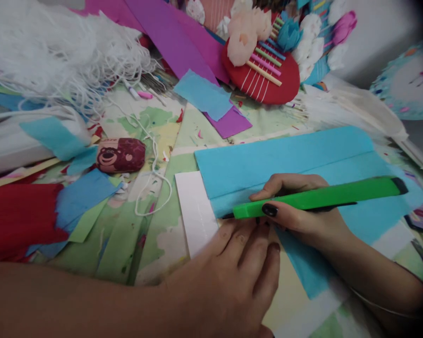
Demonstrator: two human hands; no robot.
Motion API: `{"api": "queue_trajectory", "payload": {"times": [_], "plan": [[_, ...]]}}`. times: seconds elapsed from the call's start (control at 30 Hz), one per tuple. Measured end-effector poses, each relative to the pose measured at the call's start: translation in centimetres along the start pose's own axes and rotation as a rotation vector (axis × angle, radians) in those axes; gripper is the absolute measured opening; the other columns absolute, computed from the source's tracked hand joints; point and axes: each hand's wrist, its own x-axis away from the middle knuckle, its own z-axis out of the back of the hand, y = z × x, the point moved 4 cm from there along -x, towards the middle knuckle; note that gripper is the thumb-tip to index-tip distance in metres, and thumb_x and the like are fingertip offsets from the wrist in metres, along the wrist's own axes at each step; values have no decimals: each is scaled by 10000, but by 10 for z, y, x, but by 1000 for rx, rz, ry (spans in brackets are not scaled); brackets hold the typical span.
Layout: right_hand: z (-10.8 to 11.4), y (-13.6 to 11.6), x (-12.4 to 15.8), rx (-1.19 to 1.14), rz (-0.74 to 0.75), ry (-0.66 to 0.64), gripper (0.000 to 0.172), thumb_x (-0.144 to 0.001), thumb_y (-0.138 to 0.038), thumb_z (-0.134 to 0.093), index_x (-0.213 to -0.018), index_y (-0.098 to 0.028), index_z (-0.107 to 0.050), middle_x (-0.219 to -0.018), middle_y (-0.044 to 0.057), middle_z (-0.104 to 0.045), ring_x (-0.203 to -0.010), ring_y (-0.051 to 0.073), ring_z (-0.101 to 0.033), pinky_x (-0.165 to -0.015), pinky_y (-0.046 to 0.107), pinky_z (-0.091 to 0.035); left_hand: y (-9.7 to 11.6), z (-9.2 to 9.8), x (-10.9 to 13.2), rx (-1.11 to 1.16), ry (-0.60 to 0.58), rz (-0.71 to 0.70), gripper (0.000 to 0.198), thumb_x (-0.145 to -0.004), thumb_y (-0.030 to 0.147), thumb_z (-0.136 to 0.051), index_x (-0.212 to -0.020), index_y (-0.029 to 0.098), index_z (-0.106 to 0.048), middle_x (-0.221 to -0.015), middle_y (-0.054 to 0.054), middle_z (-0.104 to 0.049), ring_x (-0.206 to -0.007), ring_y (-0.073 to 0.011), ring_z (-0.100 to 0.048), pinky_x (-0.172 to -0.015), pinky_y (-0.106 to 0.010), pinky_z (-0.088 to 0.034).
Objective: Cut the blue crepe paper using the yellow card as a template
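My right hand (296,211) is closed around a bright green utility knife (324,196), its tip low at the left edge of a folded sheet of blue crepe paper (285,159). My left hand (232,277) lies flat, fingers stretched out, pressing on the paper just below the knife's tip. A white card strip (195,211) lies under the blue paper's left end.
A brown bear-faced pouch (120,155) and loose white string (155,188) lie to the left. White fringe (56,51), purple paper (183,42), red and blue scraps, and a red craft piece with paper flowers (264,61) crowd the back of the table.
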Motion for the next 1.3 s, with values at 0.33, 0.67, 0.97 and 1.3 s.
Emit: {"api": "queue_trajectory", "payload": {"times": [0.33,0.67,0.97,1.3], "plan": [[2,0,0,-10,5,1,47,-725,-229,-724,-730,-182,-729,-563,-22,-640,-466,69,-498,-417,176,-376,0,0,1,5,11,9,691,-931,537,-432,-1379,12,-473,-1402,-250,-495,-1281,-417,-486,-1009,-499,-383],[5,2,0,-5,5,9,65,-742,-250,-717,-712,-192,-718,-524,-30,-608,-445,80,-498,-420,194,-390,1,1,2,-10,28,19,688,-915,547,-458,-1369,31,-497,-1400,-235,-504,-1282,-414,-488,-1010,-498,-375],[5,2,1,6,8,6,72,-737,-253,-723,-704,-191,-714,-562,-20,-639,-463,78,-512,-418,189,-382,1,1,2,3,32,20,695,-910,540,-462,-1375,25,-490,-1406,-239,-496,-1281,-416,-488,-1008,-497,-379],[10,7,1,8,-22,5,135,-762,-316,-721,-721,-187,-709,-559,-12,-621,-479,95,-532,-430,203,-413,1,1,2,13,24,26,704,-913,556,-453,-1372,23,-490,-1403,-238,-500,-1284,-412,-483,-1032,-498,-347]]}}
